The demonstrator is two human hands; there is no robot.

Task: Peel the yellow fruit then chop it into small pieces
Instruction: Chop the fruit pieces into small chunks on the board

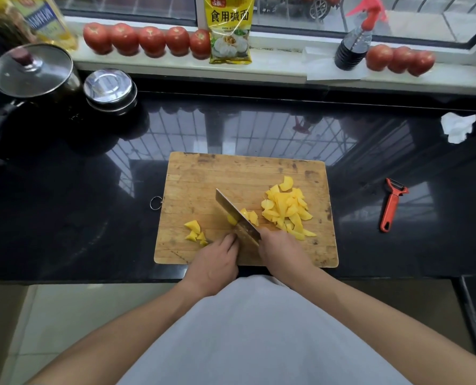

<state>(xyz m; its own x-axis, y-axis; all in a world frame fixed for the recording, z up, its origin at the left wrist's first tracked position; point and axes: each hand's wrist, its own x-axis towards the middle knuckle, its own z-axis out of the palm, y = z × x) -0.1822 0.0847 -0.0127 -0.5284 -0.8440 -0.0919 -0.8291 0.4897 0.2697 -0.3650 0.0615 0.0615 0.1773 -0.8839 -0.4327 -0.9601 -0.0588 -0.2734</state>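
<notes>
Top: from my feed I see a plain pale grey-white garment, soft fabric, covering the torso and filling the lower middle of the view. No print or logo that I can make out.
Sleeves: none reach the forearms; both arms are bare from the frame's lower corners up to the wrists, so short sleeves or sleeveless, can't tell which.
Left hand (216, 263): bare, no ring, watch or glove visible from here.
Right hand (282, 250): same deal, bare, nothing on the wrist.
Nails: too small and blurry to say anything.
</notes>
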